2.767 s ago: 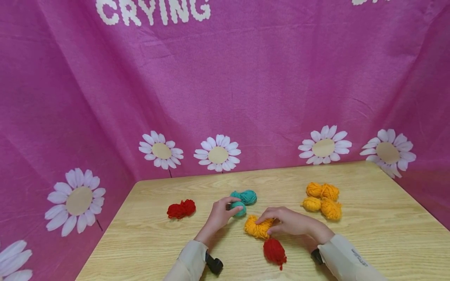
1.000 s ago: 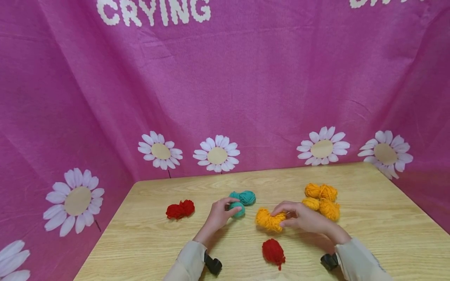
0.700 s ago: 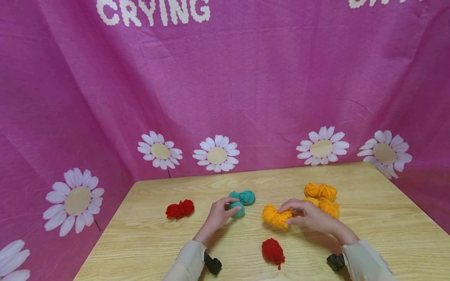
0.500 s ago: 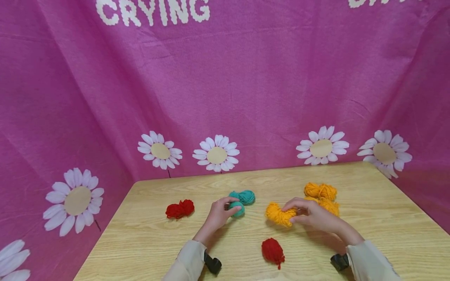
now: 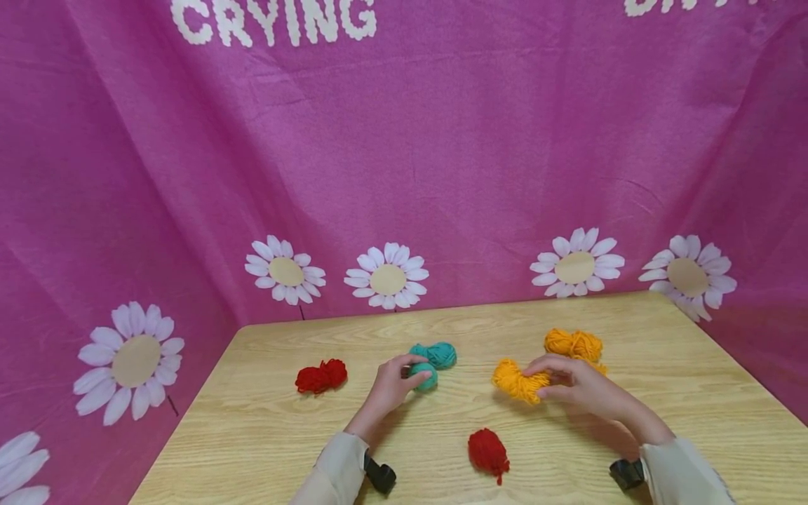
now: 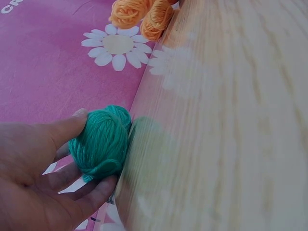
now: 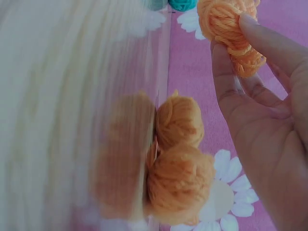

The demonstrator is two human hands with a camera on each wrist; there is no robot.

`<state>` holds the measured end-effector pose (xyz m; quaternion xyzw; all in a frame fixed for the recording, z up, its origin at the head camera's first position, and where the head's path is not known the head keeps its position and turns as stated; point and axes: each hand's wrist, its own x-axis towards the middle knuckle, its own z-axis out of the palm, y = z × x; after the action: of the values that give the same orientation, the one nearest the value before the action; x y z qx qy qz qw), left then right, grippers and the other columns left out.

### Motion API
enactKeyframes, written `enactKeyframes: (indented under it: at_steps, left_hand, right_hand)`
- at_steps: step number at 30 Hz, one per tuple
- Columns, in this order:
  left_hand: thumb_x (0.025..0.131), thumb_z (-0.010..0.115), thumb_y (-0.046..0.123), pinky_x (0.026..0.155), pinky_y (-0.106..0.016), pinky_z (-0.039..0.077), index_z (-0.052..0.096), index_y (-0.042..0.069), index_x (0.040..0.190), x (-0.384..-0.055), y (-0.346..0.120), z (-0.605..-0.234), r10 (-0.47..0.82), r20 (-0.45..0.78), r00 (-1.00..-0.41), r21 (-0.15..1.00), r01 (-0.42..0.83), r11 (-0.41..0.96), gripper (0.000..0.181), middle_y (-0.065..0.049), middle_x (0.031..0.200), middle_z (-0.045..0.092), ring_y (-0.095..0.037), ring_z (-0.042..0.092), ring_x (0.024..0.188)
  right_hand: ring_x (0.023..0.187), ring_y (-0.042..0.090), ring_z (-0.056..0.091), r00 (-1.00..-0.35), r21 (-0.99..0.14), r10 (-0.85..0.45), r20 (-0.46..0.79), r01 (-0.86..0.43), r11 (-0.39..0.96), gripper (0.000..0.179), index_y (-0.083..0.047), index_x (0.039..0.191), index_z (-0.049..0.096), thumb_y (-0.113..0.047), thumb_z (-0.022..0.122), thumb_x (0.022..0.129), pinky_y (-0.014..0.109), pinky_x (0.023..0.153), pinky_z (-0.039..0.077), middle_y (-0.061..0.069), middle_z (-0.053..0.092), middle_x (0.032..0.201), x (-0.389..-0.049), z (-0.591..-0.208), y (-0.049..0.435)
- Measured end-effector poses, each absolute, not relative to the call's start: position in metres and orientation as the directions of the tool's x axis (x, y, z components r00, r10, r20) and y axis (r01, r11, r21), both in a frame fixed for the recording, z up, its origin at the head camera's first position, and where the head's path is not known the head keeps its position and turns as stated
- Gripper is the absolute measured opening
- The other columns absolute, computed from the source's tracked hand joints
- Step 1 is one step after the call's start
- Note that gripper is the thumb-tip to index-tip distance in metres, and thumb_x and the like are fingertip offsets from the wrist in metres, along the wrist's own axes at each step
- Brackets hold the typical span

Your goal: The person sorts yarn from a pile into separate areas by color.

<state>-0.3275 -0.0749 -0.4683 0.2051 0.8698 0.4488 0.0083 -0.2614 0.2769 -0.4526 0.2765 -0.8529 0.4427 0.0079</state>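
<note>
My right hand (image 5: 583, 386) pinches a small yellow-orange yarn bundle (image 5: 519, 382) between thumb and fingers. In the right wrist view this yarn bundle (image 7: 226, 24) is held up off the table. My left hand (image 5: 388, 386) holds a teal yarn ball (image 5: 424, 377), thumb on one side and fingers on the other. The left wrist view has that teal ball (image 6: 101, 142) resting on the tabletop. Just behind it lies a teal yarn bundle (image 5: 442, 354). Beyond my right hand lie more yellow-orange yarn bundles (image 5: 573, 344), partly hidden by the hand.
A red yarn bundle (image 5: 322, 377) lies at the left of the wooden table (image 5: 265, 435). Another red yarn ball (image 5: 488, 452) sits near the front, between my forearms. A magenta cloth (image 5: 442, 154) printed with daisies hangs behind and beside the table.
My right hand has lifted the yellow-orange yarn bundle from beside the red ball and carried it right, toward the other yellow-orange bundles. The left hand stays on the teal ball.
</note>
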Motion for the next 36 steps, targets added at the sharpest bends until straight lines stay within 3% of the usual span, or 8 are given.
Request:
enactKeyframes:
  at_steps: [8,17,36]
  left_hand:
    - [0.092,0.068,0.024,0.095,-0.046,0.053,0.068,0.006,0.118,-0.327,-0.076,-0.469,0.363,0.165,-0.917,0.786,0.345,0.512,0.032,-0.016,0.122,0.066,-0.032,0.064,0.109]
    - [0.092,0.068,0.024,0.093,-0.045,0.054,0.069,0.007,0.118,-0.328,-0.077,-0.469,0.369,0.163,-0.915,0.786,0.347,0.511,0.031,-0.015,0.123,0.066,-0.029,0.064,0.107]
    - [0.092,0.068,0.024,0.092,-0.044,0.055,0.069,0.007,0.117,-0.328,-0.076,-0.468,0.368,0.172,-0.914,0.785,0.353,0.509,0.031,-0.014,0.122,0.067,-0.028,0.064,0.106]
  right_hand:
    - [0.103,-0.011,0.053,-0.866,-0.736,-0.417,0.278,-0.471,0.487,0.028,-0.014,0.118,0.067,-0.019,0.068,0.091,0.014,0.085,0.049,0.0,0.067,0.118,-0.258,-0.453,0.287]
    - [0.109,-0.017,0.049,-0.875,-0.723,-0.379,0.302,-0.469,0.507,0.028,-0.014,0.118,0.068,-0.017,0.069,0.09,0.008,0.089,0.045,0.012,0.066,0.121,-0.254,-0.452,0.298]
    - [0.108,-0.019,0.049,-0.882,-0.746,-0.317,0.348,-0.466,0.476,0.027,-0.005,0.118,0.066,-0.007,0.067,0.091,0.002,0.088,0.042,-0.021,0.063,0.116,-0.249,-0.452,0.325]
